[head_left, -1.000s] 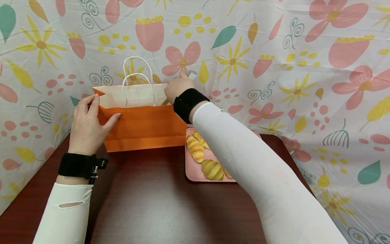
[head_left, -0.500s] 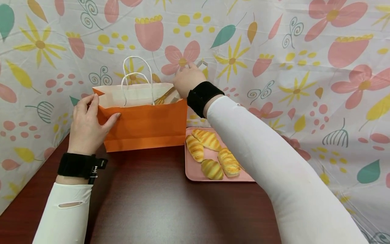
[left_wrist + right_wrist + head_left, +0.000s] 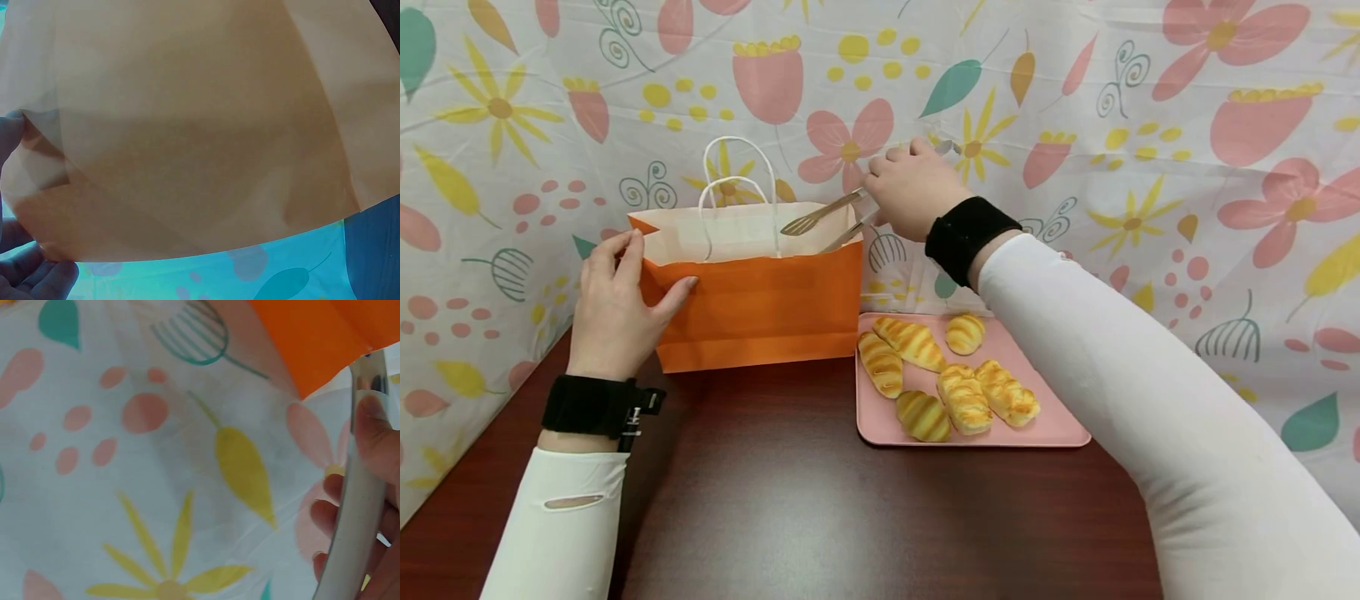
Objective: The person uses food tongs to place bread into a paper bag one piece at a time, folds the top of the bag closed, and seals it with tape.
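Note:
An orange paper bag (image 3: 760, 312) with white twisted handles stands upright on the table, its top open. My left hand (image 3: 615, 300) holds its left side, thumb on the front and fingers at the rim; in the left wrist view, fingertips (image 3: 55, 281) show at the paper edge. My right hand (image 3: 917, 190) grips a pair of tongs (image 3: 822, 212) above the bag's right end. The tongs' slotted tip and second arm are spread apart over the bag's mouth, with nothing seen between them. In the right wrist view, a pale tong handle (image 3: 357, 506) lies under my thumb. The bag's bottom is hidden.
Right of the bag lies a pink tray (image 3: 1060, 425) with several bread rolls, among them a striped roll (image 3: 922, 417) near its front edge. The dark wooden table (image 3: 775, 508) extends in front. A flowered curtain (image 3: 1150, 167) hangs close behind.
My right hand has moved right and up, drawing the tongs out of the bag so their tips show above its rim. More of the tray is uncovered. My left hand stays put.

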Available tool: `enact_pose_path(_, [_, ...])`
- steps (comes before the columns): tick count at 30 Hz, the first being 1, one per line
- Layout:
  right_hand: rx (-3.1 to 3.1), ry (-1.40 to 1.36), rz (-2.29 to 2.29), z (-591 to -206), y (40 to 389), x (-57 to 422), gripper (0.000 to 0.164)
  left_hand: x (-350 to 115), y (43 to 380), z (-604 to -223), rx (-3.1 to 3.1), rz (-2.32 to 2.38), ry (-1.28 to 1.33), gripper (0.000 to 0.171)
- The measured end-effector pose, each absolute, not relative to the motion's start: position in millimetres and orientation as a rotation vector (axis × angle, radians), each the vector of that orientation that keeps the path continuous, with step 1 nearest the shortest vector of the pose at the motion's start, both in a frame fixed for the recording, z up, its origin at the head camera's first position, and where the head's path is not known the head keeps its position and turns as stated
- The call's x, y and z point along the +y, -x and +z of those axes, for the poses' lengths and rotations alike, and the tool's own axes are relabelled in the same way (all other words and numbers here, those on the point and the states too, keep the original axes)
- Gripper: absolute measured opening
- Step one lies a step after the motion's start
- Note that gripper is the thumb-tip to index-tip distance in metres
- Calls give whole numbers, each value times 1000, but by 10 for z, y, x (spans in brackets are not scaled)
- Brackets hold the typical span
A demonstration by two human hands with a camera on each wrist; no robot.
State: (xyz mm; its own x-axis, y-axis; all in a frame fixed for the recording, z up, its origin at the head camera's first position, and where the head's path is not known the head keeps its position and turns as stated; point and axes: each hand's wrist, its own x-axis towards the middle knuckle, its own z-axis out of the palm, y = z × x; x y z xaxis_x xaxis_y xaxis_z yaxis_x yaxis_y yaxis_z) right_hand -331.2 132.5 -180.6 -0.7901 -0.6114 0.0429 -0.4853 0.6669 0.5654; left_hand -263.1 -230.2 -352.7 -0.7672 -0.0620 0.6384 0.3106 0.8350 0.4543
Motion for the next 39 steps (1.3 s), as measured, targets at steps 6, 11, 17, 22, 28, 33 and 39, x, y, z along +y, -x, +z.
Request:
enact_pose_path(6, [-2586, -942, -689, -1801, 3271, 1634, 47, -2304, 2631, -3524, -2343, -728, 181, 84])
enact_pose_path(11, [-2531, -952, -564, -1898, 3250, 1914, 52, -2301, 2632, -3521, -2346, -731, 181, 84])
enact_pose_path(17, [-2410, -993, -391, -2048, 3226, 2246, 49, -2303, 2639, -3516, -2347, -731, 175, 85])
enact_pose_path(22, [-2369, -975, -292, -2131, 3168, 2461, 49, -2302, 2639, -3515, -2348, -730, 173, 85])
enact_pose_path(28, [-2326, -938, -174, -2206, 3100, 2654, 53, -2308, 2625, -3522, -2345, -728, 172, 84])
enact_pose_path(33, [-2324, -873, -94, -2274, 2994, 2829, 57, -2305, 2621, -3526, -2349, -732, 170, 84])
enact_pose_path(39, [-2323, -835, -49, -2376, 2870, 3056, 55, -2302, 2630, -3521, -2344, -730, 174, 84])
